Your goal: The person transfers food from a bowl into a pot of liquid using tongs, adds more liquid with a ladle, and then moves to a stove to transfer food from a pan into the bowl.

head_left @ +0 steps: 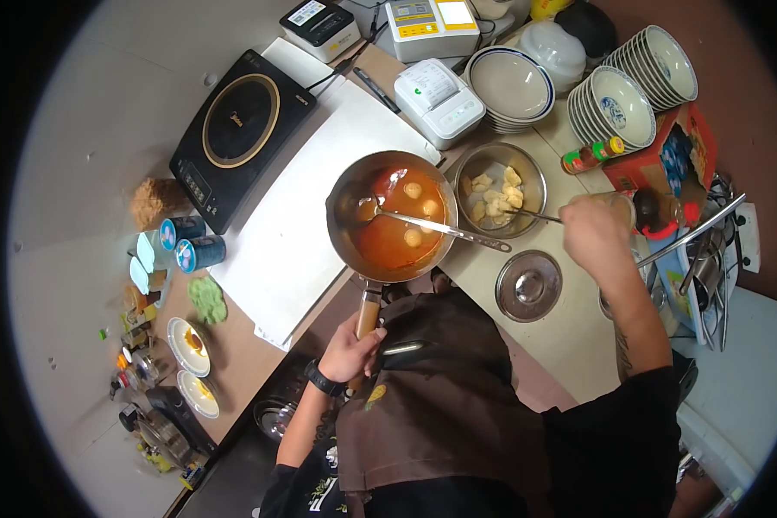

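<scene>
the black induction cooktop (220, 177) carries a brand mark inside its ring that seems to read "midea", though it is small and tilted. printing on the white printer's (462, 116) paper slip (429, 84), the blue tubs (200, 253) and the yellow-capped bottle (585, 157) is too tiny to read.

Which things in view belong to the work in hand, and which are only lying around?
In use:
pan of red liquid, held by the left hand
ladle in it
metal bowl of pale pieces
thin utensil in the right hand

Apparently just lying around:
black cooker
white printer
blue tubs
</scene>
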Demonstrator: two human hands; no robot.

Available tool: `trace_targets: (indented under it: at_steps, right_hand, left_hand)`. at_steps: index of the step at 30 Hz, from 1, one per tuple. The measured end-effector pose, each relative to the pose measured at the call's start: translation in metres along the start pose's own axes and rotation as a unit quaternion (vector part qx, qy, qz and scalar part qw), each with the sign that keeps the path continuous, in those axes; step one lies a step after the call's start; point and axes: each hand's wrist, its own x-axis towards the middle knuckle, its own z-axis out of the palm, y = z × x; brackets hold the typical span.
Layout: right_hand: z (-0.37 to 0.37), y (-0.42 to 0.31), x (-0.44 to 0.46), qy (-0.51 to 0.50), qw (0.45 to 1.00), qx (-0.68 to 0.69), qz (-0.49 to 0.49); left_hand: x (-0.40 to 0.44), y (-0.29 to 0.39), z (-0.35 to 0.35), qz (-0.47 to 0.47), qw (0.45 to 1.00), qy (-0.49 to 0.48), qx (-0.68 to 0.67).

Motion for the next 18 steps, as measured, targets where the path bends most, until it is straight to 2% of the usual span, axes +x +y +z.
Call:
trace_targets:
  at_steps: [3,5,8,14,16,18]
  right_hand:
    - [-0.035,0.009,-0.027,0.039,0.998,0.032,0.023]
    - [-0.055,0.010,-0.043,0.145,0.986,0.081,-0.004]
    - [-0.069,-0.003,-0.052,0.166,0.974,0.153,-0.018]
    - [-0.027,-0.039,-0.014,0.116,0.977,0.158,-0.089]
    - [-0.028,-0.031,-0.020,0.107,0.978,0.157,-0.086]
    - [-0.042,-0.018,-0.034,0.181,0.966,0.186,-0.012]
  left_hand:
    - [0.001,0.002,-0.001,-0.001,1.000,-0.002,-0.001]
    - [0.003,0.002,-0.003,0.003,1.000,-0.004,-0.006]
    - [0.003,0.007,-0.001,-0.002,1.000,-0.003,0.013]
    - [0.006,0.011,0.006,0.000,1.000,-0.011,0.011]
    - [0.006,0.014,0.007,-0.001,1.000,-0.011,0.014]
    - [0.004,0.011,0.008,-0.006,1.000,-0.009,0.013]
